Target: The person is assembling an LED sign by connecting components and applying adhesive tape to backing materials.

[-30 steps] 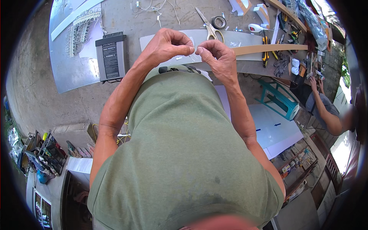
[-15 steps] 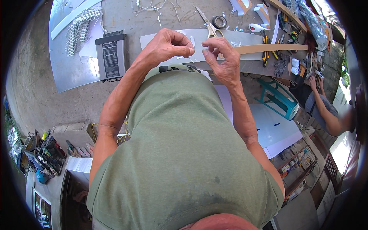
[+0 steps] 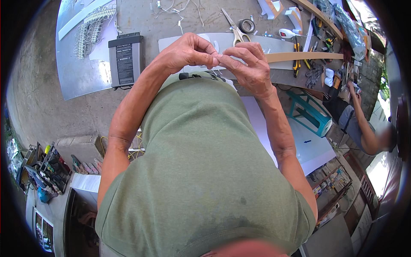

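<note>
My left hand (image 3: 188, 53) and my right hand (image 3: 249, 68) meet fingertip to fingertip over the near edge of the worktable. Both are closed in a pinch. Whatever sits between the fingers is too small and too covered to name; a thin pale strand shows just below them. Beneath the hands lies a pale curved strip (image 3: 280, 48) on the tabletop. Just beyond the right hand rest scissors (image 3: 236, 35) with cream handles, and a dark roll of tape (image 3: 246, 26). A tan curved strip (image 3: 306, 56) extends to the right from behind the right hand.
A grey box-shaped power unit (image 3: 125, 62) stands left, near a bundle of wired white modules (image 3: 90, 32) on a metal sheet (image 3: 70, 81). Thin white wires (image 3: 182, 10) lie at the back. Pliers (image 3: 296, 60), a teal stool (image 3: 310, 113) and another person (image 3: 359, 124) are at right.
My hands have come together: the right fingertips moved left and now touch the left fingertips, closing the gap between them. The co-worker's arm at right has shifted slightly.
</note>
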A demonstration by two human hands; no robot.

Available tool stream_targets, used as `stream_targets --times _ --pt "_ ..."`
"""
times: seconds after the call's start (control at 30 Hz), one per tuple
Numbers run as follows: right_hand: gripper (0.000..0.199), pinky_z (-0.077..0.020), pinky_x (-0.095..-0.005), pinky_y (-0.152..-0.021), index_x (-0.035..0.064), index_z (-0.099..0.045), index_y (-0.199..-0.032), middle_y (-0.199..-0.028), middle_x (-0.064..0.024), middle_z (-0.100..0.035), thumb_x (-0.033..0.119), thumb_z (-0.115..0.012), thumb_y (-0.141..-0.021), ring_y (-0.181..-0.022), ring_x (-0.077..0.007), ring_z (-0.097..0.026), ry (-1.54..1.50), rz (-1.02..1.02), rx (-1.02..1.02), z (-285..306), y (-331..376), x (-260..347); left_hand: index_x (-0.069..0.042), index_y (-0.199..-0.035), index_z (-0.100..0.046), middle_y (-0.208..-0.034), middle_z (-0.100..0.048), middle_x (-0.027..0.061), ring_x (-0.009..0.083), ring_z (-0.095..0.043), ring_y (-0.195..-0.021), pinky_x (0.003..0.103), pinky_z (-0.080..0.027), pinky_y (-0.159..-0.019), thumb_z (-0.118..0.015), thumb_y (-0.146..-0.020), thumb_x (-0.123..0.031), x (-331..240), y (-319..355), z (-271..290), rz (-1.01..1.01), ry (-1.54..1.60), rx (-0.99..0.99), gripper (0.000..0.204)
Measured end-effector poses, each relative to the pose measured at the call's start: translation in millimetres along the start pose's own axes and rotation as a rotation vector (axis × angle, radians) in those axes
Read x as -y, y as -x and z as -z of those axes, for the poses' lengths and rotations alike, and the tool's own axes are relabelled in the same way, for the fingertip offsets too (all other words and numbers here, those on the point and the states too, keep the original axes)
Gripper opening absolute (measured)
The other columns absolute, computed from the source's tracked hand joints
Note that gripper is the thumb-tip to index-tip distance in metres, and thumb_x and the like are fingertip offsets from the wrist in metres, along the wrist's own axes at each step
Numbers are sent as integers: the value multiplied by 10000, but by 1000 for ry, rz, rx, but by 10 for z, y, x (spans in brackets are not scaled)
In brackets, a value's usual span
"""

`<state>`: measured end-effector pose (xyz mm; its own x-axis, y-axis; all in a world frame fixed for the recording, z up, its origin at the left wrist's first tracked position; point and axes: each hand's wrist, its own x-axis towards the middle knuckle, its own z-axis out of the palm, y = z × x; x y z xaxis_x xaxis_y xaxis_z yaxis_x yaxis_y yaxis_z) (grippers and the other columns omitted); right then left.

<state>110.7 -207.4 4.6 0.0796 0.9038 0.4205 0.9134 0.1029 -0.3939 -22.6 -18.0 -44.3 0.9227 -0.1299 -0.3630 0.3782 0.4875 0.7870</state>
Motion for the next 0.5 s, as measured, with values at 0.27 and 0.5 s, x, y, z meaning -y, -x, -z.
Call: stream_targets --times 0.27,0.5 --pt "342 -498 -357 -814 124 -717 -1026 -979 24 -666 101 -789 -692 -937 -180 -620 24 62 8 20 16 -28 -13 -892 -765 -722 -704 47 64 -595 -632 200 -379 -545 -844 -768 -152 -40 -33 34 47 -39 16 203" --pt "310 -517 -364 -803 48 -693 -1004 -956 -31 -647 82 -779 -709 -911 -205 -618 55 122 28 36 12 -6 -14 -890 -765 -726 -700 46 78 -608 -644 207 -401 -562 -857 -754 -151 -90 -29 5 49 -20 34 213"
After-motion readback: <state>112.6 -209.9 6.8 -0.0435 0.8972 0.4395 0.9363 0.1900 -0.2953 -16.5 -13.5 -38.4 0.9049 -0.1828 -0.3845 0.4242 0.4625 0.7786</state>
